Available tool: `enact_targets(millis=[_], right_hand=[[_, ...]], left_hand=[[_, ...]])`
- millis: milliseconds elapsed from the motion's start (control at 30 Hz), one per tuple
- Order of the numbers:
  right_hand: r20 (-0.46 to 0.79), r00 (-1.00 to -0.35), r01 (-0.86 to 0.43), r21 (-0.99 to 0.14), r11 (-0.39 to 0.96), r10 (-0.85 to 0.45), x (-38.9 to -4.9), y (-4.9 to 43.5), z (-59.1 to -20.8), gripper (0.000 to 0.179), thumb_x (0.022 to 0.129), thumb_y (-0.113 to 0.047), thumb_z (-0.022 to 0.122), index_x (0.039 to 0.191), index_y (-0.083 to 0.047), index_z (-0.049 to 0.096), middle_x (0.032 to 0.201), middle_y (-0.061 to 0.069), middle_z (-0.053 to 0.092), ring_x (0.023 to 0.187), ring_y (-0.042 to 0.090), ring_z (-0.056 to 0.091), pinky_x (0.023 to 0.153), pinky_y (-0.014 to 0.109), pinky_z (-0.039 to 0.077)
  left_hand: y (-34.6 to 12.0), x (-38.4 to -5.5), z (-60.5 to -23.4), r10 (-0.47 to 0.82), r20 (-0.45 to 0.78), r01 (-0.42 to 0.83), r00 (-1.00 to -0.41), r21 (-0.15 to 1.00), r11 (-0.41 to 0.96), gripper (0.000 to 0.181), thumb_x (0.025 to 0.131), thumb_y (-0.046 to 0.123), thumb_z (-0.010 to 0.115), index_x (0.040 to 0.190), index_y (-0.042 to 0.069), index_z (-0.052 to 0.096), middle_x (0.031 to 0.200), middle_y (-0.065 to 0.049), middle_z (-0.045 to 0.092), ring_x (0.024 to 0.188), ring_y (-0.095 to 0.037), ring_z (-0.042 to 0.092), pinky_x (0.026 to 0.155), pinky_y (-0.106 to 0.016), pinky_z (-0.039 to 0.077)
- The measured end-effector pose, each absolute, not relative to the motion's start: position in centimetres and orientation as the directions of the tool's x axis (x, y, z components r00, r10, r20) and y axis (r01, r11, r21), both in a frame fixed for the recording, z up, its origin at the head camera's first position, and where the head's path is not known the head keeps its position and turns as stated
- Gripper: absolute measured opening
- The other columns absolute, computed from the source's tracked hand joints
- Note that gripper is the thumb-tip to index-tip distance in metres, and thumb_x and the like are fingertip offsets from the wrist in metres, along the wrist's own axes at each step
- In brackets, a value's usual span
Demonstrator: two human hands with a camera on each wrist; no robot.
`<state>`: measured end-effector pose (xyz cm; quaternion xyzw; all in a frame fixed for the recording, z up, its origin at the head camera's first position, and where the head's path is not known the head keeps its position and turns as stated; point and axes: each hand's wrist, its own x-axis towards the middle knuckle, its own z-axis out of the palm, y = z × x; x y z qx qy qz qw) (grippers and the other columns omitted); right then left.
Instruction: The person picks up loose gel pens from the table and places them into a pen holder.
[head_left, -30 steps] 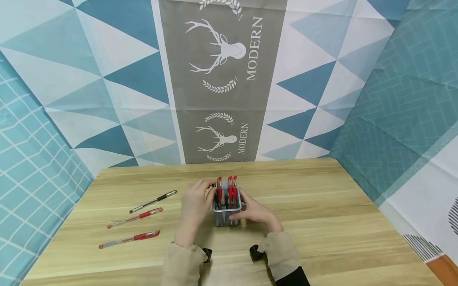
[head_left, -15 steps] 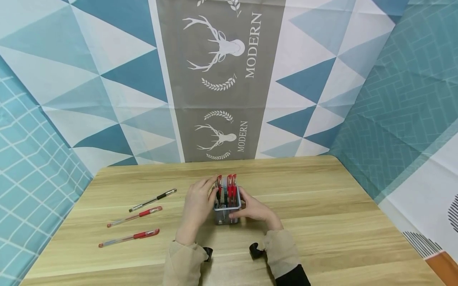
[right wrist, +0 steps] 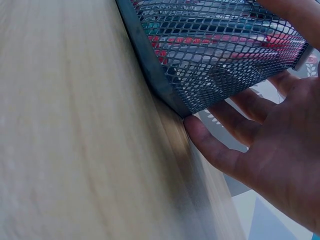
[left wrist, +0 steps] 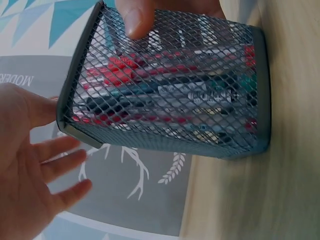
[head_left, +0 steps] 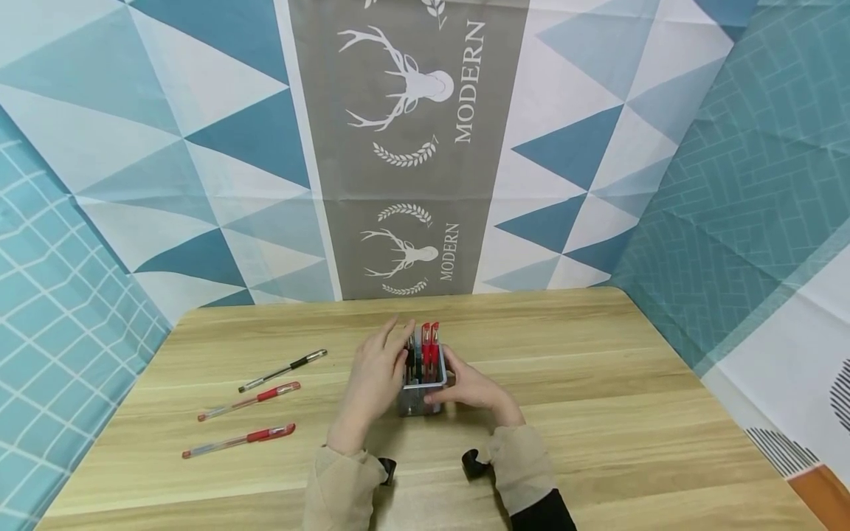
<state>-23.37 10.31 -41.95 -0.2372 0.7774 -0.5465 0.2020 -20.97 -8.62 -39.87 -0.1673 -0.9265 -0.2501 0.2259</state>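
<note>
A dark mesh pen holder (head_left: 413, 403) stands upright on the wooden table, filled with several red and black pens. My right hand (head_left: 473, 389) grips its right side, with the thumb at the front and the fingers round the mesh. At the left rim is my left hand (head_left: 374, 372), its fingers spread and fairly straight over the pens on that side. In the left wrist view, the thumb side of that hand meets the rim and the other fingers stand apart from the mesh (left wrist: 165, 95). Two red pens (head_left: 430, 350) show at the holder's right; the fingers hide those at the left.
Left of the holder lie a black pen (head_left: 282, 371), a red pen (head_left: 249, 402) and another red pen (head_left: 239, 441), slanted and apart from each other. A patterned cloth (head_left: 412, 147) hangs behind the table's (head_left: 598, 413) far edge.
The black pen at my left fingers has gone from leaning to standing in the holder. The left fingers have straightened and shifted right over the pens. My right hand keeps its grip.
</note>
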Motion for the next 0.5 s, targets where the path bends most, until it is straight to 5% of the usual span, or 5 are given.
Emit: enact_targets(millis=[300, 500], right_hand=[[-0.067, -0.794, -0.130, -0.952, 0.276, -0.605, -23.7, 10.4, -42.1, 0.095, 0.077, -0.015, 0.072, 0.147, -0.016, 0.007, 0.143, 0.013, 0.032, 0.123, 0.027, 0.042, 0.101, 0.041, 0.035], [-0.061, -0.806, -0.147, -0.943, 0.299, -0.589, -24.5, 10.4, -43.8, 0.096, 0.076, -0.017, 0.074, 0.146, -0.017, 0.009, 0.143, 0.011, 0.031, 0.126, 0.028, 0.037, 0.103, 0.046, 0.030]], left_hand=[[-8.2, -20.9, -40.1, 0.223, 0.448, 0.444, -0.866, 0.482, 0.755, 0.050, 0.092, 0.015, 0.051, 0.140, 0.015, 0.036, 0.132, -0.016, 0.047, 0.120, -0.033, 0.044, 0.098, -0.052, 0.035], [-8.2, -20.8, -40.0, 0.172, 0.468, 0.433, -0.867, 0.535, 0.725, 0.047, 0.090, 0.017, 0.056, 0.135, 0.017, 0.043, 0.119, -0.012, 0.053, 0.109, -0.030, 0.051, 0.094, -0.049, 0.039]])
